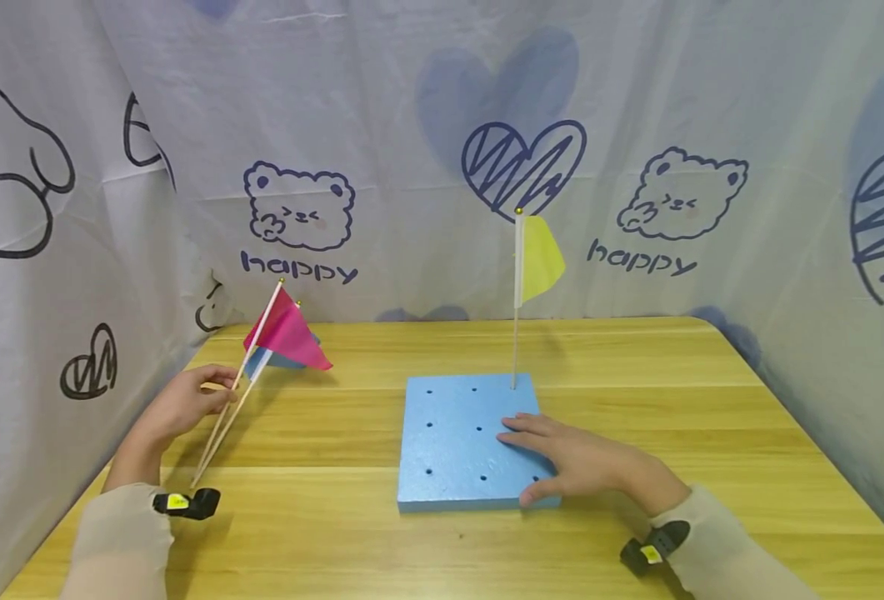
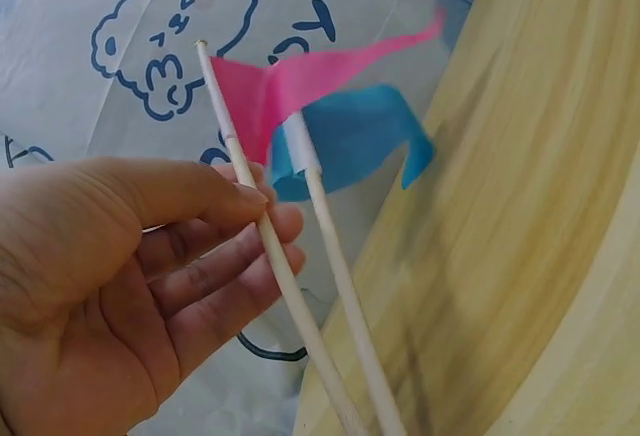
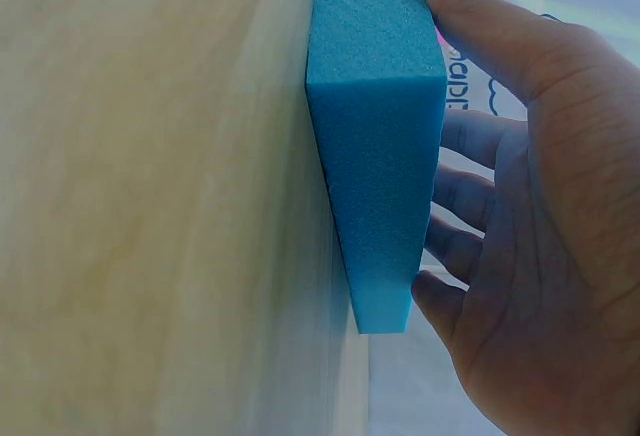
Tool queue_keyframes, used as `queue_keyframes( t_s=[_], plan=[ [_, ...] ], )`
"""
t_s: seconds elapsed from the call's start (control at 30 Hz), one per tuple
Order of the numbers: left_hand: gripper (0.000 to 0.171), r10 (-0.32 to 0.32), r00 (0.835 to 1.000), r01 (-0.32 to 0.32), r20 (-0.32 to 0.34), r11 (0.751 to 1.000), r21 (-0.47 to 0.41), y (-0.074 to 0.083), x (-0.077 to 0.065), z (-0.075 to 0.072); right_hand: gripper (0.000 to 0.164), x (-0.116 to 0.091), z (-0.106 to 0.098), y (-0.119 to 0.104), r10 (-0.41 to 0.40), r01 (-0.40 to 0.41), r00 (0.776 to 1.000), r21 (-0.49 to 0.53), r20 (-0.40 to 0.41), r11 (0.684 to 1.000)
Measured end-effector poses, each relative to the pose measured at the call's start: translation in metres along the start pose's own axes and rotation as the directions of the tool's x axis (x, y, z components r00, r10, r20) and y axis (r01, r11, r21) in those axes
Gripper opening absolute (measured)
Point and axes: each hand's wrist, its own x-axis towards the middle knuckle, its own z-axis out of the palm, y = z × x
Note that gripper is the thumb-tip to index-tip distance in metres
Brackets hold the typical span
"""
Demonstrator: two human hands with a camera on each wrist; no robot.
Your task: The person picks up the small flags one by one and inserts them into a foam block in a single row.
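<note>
The left grip (image 1: 187, 404) pinches the stick of the pink flag (image 1: 292, 333) between thumb and forefinger; the other fingers curl loosely behind it. The flag's cloth flies just above the grip, its tip smeared in the left wrist view. The blue flag (image 2: 355, 146) is just past the fingertips, its cloth largely covered by the pink one in the head view. Its stick runs apart from the fingers, then meets the pink one below the grip; what supports it is unclear. Both lower ends are cut off in the left wrist view.

Well to the right, the right grip (image 1: 572, 458) lies with fingers spread over the right edge of the blue block (image 1: 449, 450), thumb at its near corner. The palm conceals part of the holed top; how firmly it presses cannot be told. In the right wrist view the thumb tip is cropped, and the block hides some fingertips.

Beyond that grip, the yellow flag (image 1: 541, 258) stands upright in the block's far right corner, its foot sunk from sight. The surface (image 1: 322, 533) lies beneath both grips.
</note>
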Motion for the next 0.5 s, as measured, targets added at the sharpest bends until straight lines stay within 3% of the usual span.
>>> queue_keyframes(
  t_s=[0.5],
  plan=[
    [0.039,0.002,0.998,-0.002,0.06,1.0,0.011,0.0055,-0.0013,-0.0017,0.088,0.0001,0.0006,-0.0012,0.001,-0.001,1.0,-0.002,-0.003,1.0]
  ],
)
